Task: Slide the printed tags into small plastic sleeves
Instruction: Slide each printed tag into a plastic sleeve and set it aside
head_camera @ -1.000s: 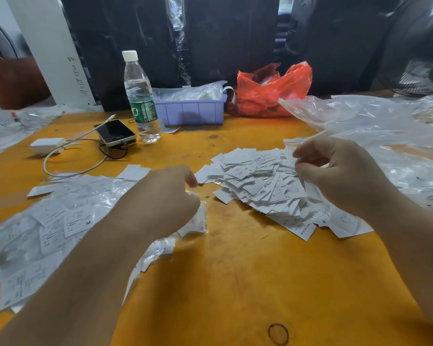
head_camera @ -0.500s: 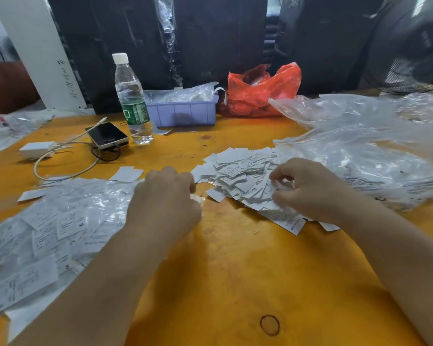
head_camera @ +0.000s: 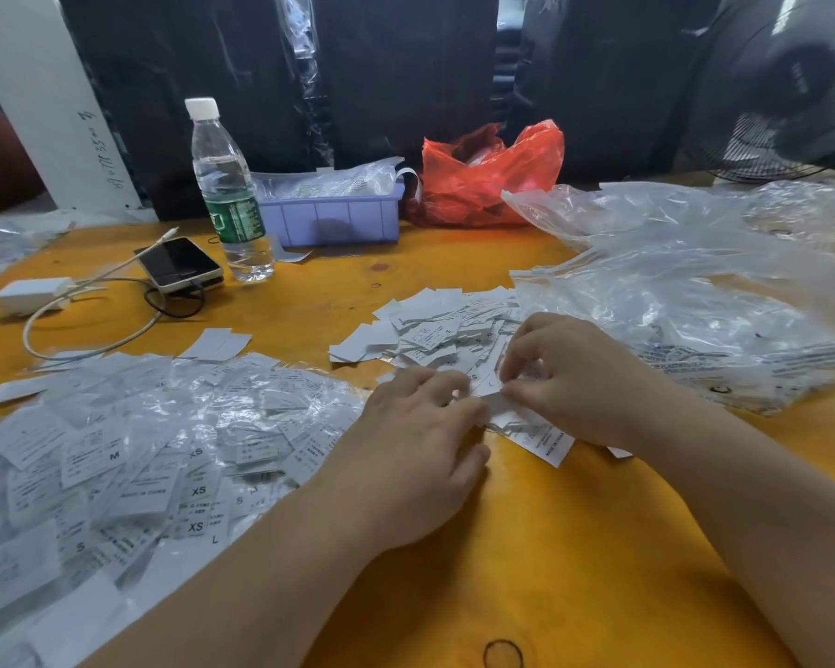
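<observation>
Far left of the orange wooden table (head_camera: pixel 574 547) I've got the big heap of white printed tags already in clear plastic sleeves (head_camera: pixel 131 455), sizes like XS, M and S showing through. Behind it sit a white charger with its cable (head_camera: pixel 35 294), a dark phone (head_camera: pixel 179 265), a clear water bottle with a green label (head_camera: pixel 230 195) and a lilac plastic bin (head_camera: pixel 333 216).

Moving on to the middle: my left hand (head_camera: pixel 415 455) has its fingers curled in, and it looks like it's pinching the end of a small clear sleeve (head_camera: pixel 490 412), though the sleeve is hard to make out. My right hand (head_camera: pixel 570 378) is curled too, fingertips pinching a white tag (head_camera: pixel 543 438) right at the sleeve. The two hands are almost touching, just in front of the loose pile of unsleeved white tags (head_camera: pixel 435 330).

So I'd say I'm mid-insert, lining the tag up with the sleeve mouth. Next move needs the opening kept spread while the tag goes in straight, or it'll snag.

Off to the right: a red plastic bag (head_camera: pixel 492 180) and a crumpled clear plastic bag (head_camera: pixel 695 291).
</observation>
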